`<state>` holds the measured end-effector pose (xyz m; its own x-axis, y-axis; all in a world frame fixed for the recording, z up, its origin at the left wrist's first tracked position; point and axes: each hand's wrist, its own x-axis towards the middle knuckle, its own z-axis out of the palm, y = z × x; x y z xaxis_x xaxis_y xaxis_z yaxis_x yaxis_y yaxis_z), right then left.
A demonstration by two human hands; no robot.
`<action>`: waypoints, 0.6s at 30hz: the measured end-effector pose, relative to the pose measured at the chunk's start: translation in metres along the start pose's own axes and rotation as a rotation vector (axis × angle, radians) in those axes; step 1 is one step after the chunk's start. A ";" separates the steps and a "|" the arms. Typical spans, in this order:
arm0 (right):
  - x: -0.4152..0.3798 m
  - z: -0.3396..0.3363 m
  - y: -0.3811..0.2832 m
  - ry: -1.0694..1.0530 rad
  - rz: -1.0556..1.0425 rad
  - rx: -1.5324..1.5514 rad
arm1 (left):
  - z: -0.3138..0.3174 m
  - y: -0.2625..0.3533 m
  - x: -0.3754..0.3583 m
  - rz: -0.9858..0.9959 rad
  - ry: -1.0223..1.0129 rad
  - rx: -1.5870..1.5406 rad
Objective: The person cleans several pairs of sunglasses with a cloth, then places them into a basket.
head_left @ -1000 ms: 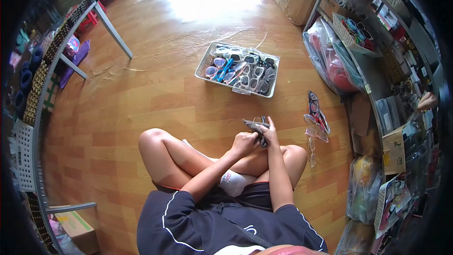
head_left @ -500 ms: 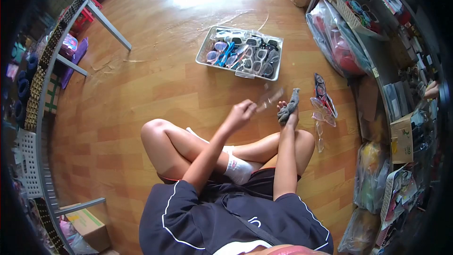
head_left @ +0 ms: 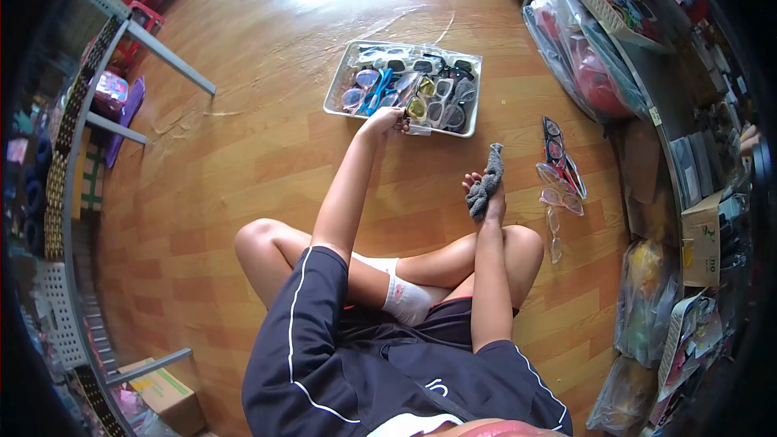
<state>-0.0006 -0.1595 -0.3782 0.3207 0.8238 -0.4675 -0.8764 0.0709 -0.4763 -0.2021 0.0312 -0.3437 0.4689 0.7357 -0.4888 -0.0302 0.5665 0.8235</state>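
Note:
My left hand [head_left: 387, 123] reaches to the near edge of a white tray [head_left: 330, 95]. Its fingers are closed around the end of a pair of yellow-lensed glasses [head_left: 417, 107], which lie over other glasses in the tray. Blue-framed glasses [head_left: 378, 91] and white-framed glasses [head_left: 438, 101] are among the several pairs there. Above my right knee, my right hand [head_left: 494, 204] is closed on a bunched grey cloth [head_left: 484, 191], one end pointing up. Beside it on the floor lie red-and-black glasses [head_left: 554, 146] and clear glasses [head_left: 554, 235].
Wooden floor [head_left: 243, 162] surrounds my crossed legs. A shelf rack on the right holds a basket of small items [head_left: 619, 12], with plastic-bagged goods [head_left: 583, 65] against it. To the left stands a metal-legged rack [head_left: 171, 57]; a cardboard box [head_left: 166, 396] sits lower left.
My left hand has moved up and left from near the grey cloth to the tray, where yellow-lensed glasses now show. My right hand still holds the cloth, shifted slightly left.

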 end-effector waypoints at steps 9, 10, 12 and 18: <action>0.001 0.007 -0.003 0.058 -0.040 0.021 | 0.037 -0.018 0.041 -0.008 0.407 0.026; 0.000 0.007 -0.002 0.048 -0.045 0.029 | 0.033 -0.023 0.046 -0.045 0.423 -0.129; -0.003 0.008 0.000 0.032 -0.089 0.007 | 0.030 -0.033 0.048 0.030 0.421 -0.205; -0.010 0.017 -0.009 0.081 -0.158 0.011 | 0.067 -0.033 0.016 0.813 0.921 0.571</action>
<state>-0.0024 -0.1587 -0.3568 0.4823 0.7542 -0.4457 -0.8166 0.2027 -0.5405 -0.1344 -0.0005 -0.3593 -0.2696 0.8928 0.3609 0.4596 -0.2100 0.8630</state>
